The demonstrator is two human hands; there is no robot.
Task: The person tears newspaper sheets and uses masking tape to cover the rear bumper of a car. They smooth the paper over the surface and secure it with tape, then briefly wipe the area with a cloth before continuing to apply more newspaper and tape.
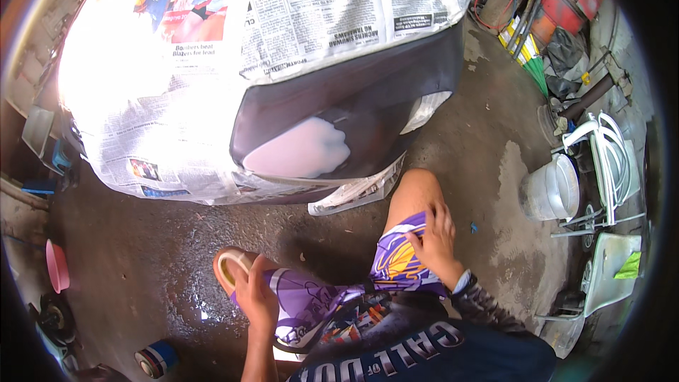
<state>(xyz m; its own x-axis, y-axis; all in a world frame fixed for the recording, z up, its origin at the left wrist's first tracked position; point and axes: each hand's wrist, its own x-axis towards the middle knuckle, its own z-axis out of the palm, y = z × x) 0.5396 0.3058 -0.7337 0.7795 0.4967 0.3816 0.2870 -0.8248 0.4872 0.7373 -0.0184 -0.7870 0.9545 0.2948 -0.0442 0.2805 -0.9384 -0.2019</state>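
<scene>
My left hand [257, 298] is at my left knee, its fingers closed on a cream ring that looks like a roll of masking tape [232, 266]. My right hand [438, 246] lies on my right thigh over the purple shorts [396, 258], fingers stretched out and nothing held. Ahead of my knees is a dark, car-like body panel [368, 110] with a smooth pale patch [300, 150]. Newspaper sheets [311, 21] mask the surface around and above it. A loose newspaper strip [357, 189] hangs along the panel's lower edge.
A whitish bucket [552, 189] and stacked white chairs [605, 170] stand at the right. Hoses, bags and red items [566, 10] crowd the far right. At the left are a pink basin [56, 267] and, on the wet floor [191, 297], a blue-banded can [155, 359].
</scene>
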